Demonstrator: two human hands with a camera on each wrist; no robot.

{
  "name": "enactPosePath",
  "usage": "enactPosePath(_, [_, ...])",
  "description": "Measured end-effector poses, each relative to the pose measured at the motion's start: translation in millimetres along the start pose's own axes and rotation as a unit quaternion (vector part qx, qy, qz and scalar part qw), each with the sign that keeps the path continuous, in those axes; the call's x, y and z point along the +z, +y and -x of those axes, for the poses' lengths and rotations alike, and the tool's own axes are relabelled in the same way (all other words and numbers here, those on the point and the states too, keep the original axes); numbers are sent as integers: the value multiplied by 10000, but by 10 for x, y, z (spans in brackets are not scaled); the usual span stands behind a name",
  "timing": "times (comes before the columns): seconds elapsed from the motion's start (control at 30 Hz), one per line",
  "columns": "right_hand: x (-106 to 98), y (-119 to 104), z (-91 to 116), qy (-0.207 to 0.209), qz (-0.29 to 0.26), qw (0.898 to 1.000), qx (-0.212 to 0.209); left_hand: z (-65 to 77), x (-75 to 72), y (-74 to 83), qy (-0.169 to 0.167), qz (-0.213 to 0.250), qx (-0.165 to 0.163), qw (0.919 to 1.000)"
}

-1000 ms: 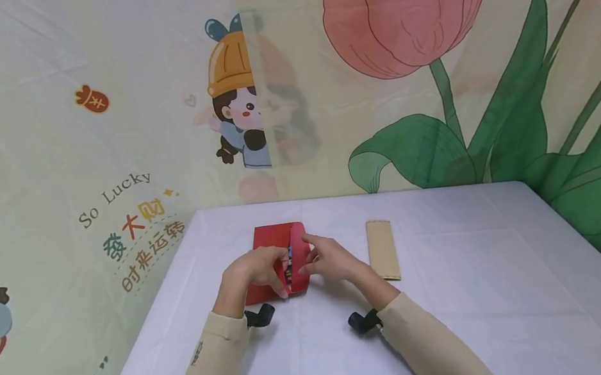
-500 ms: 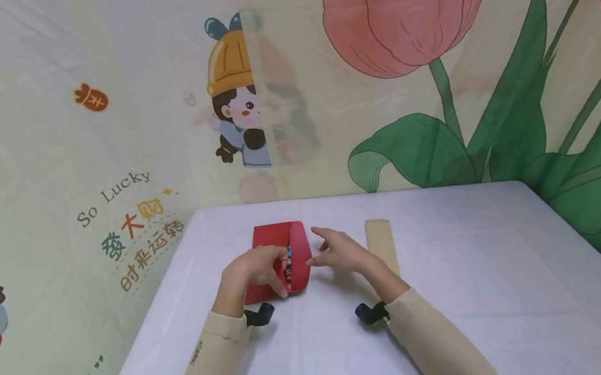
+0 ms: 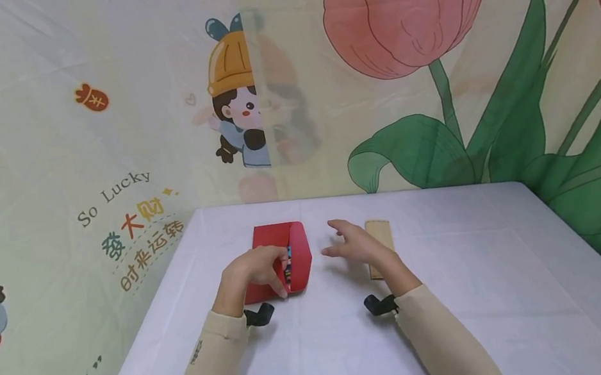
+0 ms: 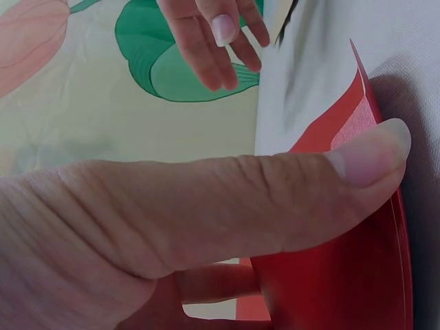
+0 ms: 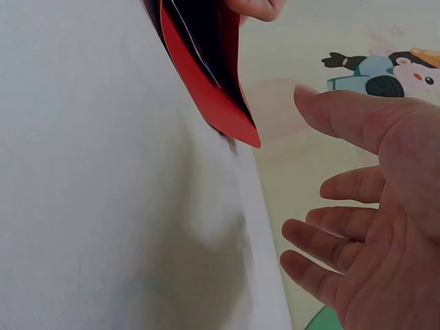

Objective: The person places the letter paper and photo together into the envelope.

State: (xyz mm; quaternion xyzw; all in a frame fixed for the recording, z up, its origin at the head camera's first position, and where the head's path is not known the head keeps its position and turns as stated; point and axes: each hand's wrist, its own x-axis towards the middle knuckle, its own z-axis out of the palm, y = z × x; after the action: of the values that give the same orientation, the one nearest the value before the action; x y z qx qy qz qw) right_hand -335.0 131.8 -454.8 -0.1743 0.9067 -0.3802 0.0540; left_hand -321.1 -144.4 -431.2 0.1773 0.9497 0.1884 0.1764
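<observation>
A red envelope [image 3: 302, 257] lies on the table with its flap side to the right. Its mouth gapes, and something dark and many-coloured [image 3: 288, 267] shows inside, too small to name. My left hand [image 3: 256, 266] grips the envelope by the edge of its mouth; in the left wrist view the thumb [image 4: 275, 199] lies across the red paper [image 4: 337, 282]. To the right of the envelope and apart from it, my right hand [image 3: 357, 242] hangs with fingers spread and holds nothing. The right wrist view shows those loose fingers [image 5: 330, 244] beside the envelope's open flap [image 5: 213, 103].
A flat tan rectangular piece [image 3: 380, 232] lies on the white-covered table [image 3: 468, 292], partly behind my right hand and wrist. A printed cloth backdrop [image 3: 297, 84] with tulips and cartoon figures stands behind and to the left.
My right hand has let go of the envelope's flap and moved right, toward the tan piece, with its fingers spreading. The left hand and the envelope have stayed in place.
</observation>
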Motion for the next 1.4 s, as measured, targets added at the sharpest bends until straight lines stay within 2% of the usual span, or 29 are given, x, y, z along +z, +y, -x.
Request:
enactPosePath(0.27, [-116,62,54,68,-176,9996,216,13,-4,-6,-14,82,5,10000])
enactPosePath(0.57, [-182,108,68,109,-134,9992,359,19,-25,20,-54,-24,-52,10000])
enactPosePath(0.87, [-313,241,91,185,280,9980,539,27,-29,29,-75,19,-89,9999])
enactPosePath(1.13, [-472,380,128,219,350,9979,498,45,-37,34,-68,-10,-35,10000])
enactPosePath(1.4, [-556,467,176,225,352,9967,693,47,-34,32,-81,57,-40,9999])
